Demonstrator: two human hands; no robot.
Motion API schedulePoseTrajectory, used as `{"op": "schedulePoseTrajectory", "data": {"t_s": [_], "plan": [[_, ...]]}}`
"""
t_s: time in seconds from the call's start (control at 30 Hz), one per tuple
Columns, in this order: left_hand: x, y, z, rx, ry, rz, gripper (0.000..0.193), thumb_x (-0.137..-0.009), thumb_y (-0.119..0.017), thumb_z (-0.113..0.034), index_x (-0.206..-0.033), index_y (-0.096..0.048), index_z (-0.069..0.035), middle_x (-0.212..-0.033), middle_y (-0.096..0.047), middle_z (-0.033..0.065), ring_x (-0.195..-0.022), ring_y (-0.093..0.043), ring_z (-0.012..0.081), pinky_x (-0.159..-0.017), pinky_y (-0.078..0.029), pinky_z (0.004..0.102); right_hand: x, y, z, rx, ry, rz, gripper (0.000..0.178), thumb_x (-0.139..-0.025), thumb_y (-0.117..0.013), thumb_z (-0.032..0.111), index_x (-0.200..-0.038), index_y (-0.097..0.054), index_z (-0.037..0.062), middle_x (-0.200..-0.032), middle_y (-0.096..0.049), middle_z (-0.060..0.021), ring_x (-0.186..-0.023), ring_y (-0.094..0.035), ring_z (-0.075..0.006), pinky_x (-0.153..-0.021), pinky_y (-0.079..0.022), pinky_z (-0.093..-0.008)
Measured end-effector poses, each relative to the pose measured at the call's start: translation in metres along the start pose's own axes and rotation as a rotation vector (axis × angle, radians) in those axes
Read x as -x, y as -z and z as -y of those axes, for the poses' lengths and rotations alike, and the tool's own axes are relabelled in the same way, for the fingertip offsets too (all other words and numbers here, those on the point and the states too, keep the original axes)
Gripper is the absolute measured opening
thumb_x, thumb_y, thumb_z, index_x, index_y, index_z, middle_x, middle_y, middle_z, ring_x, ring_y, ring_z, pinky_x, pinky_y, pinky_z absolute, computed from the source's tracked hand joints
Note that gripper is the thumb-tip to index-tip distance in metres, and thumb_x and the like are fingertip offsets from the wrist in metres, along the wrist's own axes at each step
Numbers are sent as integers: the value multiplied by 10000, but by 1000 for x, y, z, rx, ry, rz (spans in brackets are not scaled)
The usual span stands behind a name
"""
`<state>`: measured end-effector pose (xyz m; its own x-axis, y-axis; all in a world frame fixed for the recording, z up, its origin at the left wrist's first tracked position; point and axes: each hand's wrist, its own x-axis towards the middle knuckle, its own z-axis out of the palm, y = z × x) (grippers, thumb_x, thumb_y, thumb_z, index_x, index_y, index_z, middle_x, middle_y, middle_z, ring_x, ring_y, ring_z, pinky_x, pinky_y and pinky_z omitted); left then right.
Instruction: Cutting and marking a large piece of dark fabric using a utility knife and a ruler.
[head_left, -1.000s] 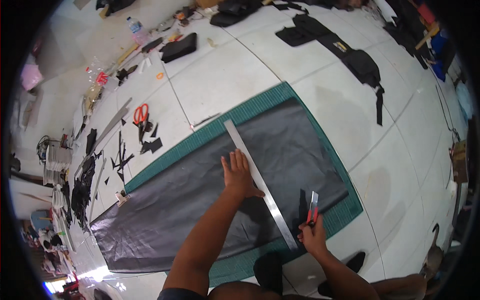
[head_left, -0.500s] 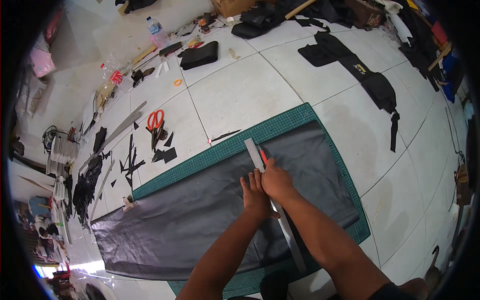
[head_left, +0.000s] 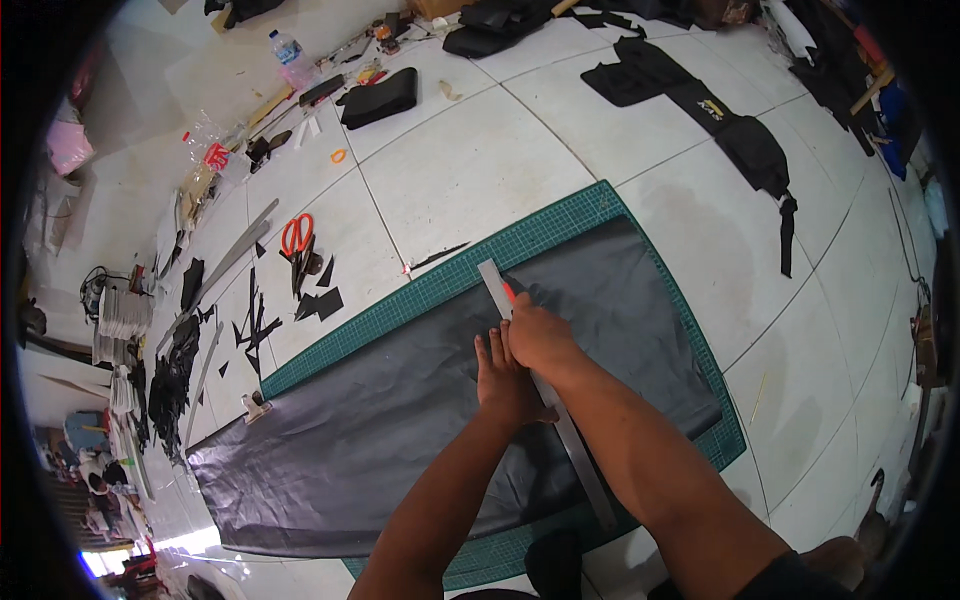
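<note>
Right hand [head_left: 540, 335] has shifted since a second ago, from beside the near end of the metal ruler [head_left: 575, 455] to its far part; it is wrapped around a red-handled cutter [head_left: 511, 292]. Left hand [head_left: 505, 385], just beside it, lies spread on ruler and dark sheet [head_left: 400, 440]. Sheet extends beneath both hands, over green mat [head_left: 340, 345]. Orange-handled scissors [head_left: 297, 235]: on floor, beyond and left of hands

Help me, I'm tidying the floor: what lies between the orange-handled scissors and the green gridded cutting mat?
In the head view, a few angular black scraps lie on the white tiled floor between the scissors and the cutting mat.
</note>
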<state>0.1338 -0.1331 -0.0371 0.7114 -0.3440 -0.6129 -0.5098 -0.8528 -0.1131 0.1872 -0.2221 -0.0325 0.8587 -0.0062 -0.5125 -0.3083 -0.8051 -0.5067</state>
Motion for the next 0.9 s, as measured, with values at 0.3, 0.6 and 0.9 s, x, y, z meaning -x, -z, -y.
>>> {"op": "schedulePoseTrajectory", "data": {"t_s": [0.3,0.6,0.9], "plan": [[0,4,-5,-55,41,-16,1447,-564,-693,-837,-1547,-93,40,-1617,-80,250,-1504,-100,392,-1187,-63,580,59,-9,-38,-1,-62,98,290,-971,-457,197,-1179,-444,-5,-1098,-667,-261,-1059,-648,-418,-913,-504,-498],[4,6,-2,-27,54,-26,1504,-513,-686,-870,-1540,-99,59,-1621,-83,242,-1509,-103,372,-1189,-65,578,169,-28,-92,24,-112,216,338,-945,-502,198,-1208,-404,11,-1080,-663,-275,-1008,-646,-459,-881,-498,-536],[5,4,0,5,67,-21,1528,-484,-721,-854,-1544,-92,50,-1624,-81,230,-1512,-100,361,-1186,-47,591,290,-39,-135,72,-274,441,319,-946,-500,229,-1171,-405,23,-1013,-669,-268,-935,-663,-451,-827,-512,-547]]}}
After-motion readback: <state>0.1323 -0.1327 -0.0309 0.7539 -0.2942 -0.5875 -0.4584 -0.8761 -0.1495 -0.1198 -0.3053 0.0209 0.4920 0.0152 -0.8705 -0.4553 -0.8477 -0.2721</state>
